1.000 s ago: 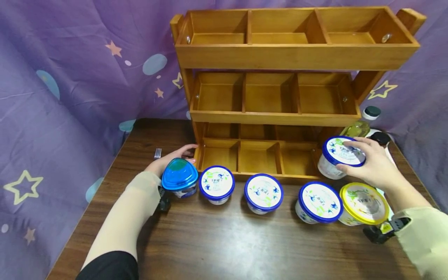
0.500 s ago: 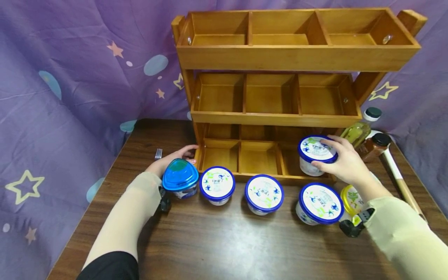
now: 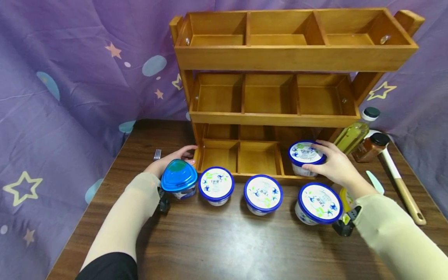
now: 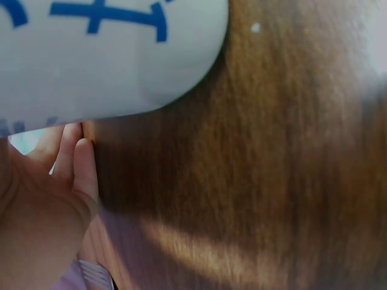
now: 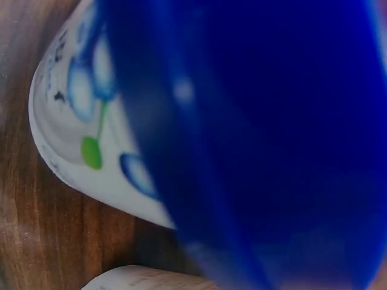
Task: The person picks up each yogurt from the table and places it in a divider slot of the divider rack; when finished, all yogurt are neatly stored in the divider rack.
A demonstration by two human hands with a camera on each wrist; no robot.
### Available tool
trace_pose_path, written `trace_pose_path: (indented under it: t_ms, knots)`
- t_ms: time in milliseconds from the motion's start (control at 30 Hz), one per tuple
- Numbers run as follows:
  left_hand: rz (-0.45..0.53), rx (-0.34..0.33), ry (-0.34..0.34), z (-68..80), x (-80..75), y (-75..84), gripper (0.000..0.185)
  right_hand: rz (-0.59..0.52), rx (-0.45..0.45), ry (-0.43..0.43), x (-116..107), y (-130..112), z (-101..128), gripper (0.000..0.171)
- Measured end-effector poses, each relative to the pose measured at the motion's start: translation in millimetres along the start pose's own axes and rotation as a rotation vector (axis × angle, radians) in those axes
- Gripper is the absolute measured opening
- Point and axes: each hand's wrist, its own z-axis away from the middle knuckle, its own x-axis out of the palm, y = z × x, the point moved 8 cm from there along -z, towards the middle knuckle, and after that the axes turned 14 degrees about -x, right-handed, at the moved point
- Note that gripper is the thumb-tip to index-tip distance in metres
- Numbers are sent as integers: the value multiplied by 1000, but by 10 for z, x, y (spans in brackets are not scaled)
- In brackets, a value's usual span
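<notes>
Head view showed a dark, grained wooden table (image 3: 224, 241) with a person's two sleeved forearms reaching across it. Nearest stood a row of round white tubs: three with flat blue-rimmed printed lids (image 3: 216, 183) (image 3: 263, 192) (image 3: 320, 201), one with a domed, rounded-triangle blue lid (image 3: 179, 175) at the left end, and a yellow-lidded tub (image 3: 346, 195) mostly hidden behind the right wrist. That made five on the table, and a sixth, the held tub (image 3: 305, 154), sat in the right compartment of the rack's bottom tier.

The right hand (image 3: 334, 165) gripped that held tub from its right side, fingers curled over the lid's rim and thumb at the near edge. The right wrist view was filled by a blurred blue lid and a white printed wall, too close to tell more.

The left hand (image 3: 171, 155) lay behind the domed tub, fingers stretched out fairly straight with the tips touching the rack's lower left corner, holding nothing. The left wrist view showed straight fingers (image 4: 81, 166) against the wood beneath a white tub wall.

A fork (image 3: 157, 154) lay just left of that hand. Beyond rose the wooden rack (image 3: 297, 56), smooth honey-coloured timber, three tiers of three square compartments. To its right stood three capped bottles (image 3: 351, 136) (image 3: 371, 147) (image 3: 370, 113), with a wooden-handled utensil (image 3: 402, 190) and a pale blade-like piece (image 3: 374, 182). Purple cloth printed with stars (image 3: 70, 77) hung behind.
</notes>
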Motion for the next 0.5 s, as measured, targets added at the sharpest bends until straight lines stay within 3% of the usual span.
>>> trace_pose_path:
  t_ms: [267,500]
  knots:
    - [-1,-13,-3,13,12,-30,62,-3,28,-51,74,54,3,94]
    - [14,-18,3,6,5,-10,60,6,1,-68,50,87,15,92]
